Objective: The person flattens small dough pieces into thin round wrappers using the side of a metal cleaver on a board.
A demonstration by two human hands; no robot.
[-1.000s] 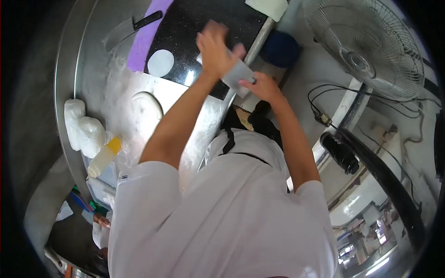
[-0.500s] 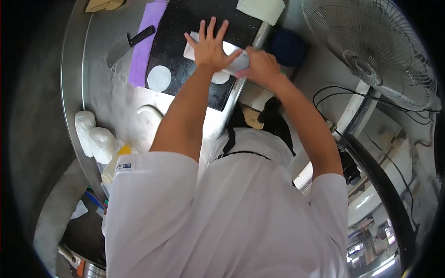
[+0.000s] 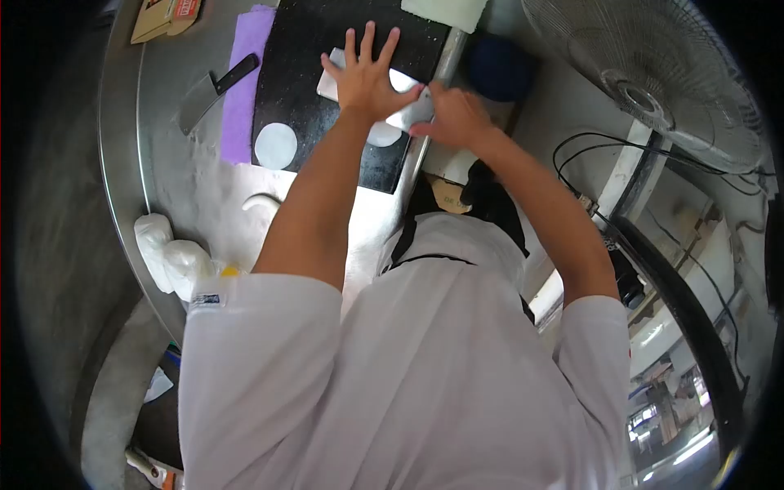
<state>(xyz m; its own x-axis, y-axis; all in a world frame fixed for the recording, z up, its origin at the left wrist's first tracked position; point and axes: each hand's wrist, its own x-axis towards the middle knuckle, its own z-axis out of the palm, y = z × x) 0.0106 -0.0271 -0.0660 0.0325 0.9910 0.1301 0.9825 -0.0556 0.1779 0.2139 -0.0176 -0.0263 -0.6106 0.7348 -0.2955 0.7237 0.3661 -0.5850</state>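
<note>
On the black board (image 3: pixel 286 82), my left hand (image 3: pixel 367 84) lies flat with its fingers spread, pressing on a wide metal blade (image 3: pixel 329 79). My right hand (image 3: pixel 457 117) is closed round the near end of that blade, at the board's metal edge. A white round dough disc (image 3: pixel 276 146) rests at the board's left corner. Another pale disc (image 3: pixel 384 135) shows partly beneath the blade, below my left wrist. What lies under the blade's middle is hidden.
A cleaver (image 3: pixel 202 101) lies on the steel table left of a purple cloth (image 3: pixel 245 90). White dough (image 3: pixel 263 202) and plastic-wrapped bundles (image 3: pixel 171 253) are nearer me. A fan (image 3: pixel 645 90) stands right; a folded cloth (image 3: pixel 449 10) is at the top.
Since the first frame, my left hand has spread flat over the blade, and the blade has come down on the board. The view has shifted slightly.
</note>
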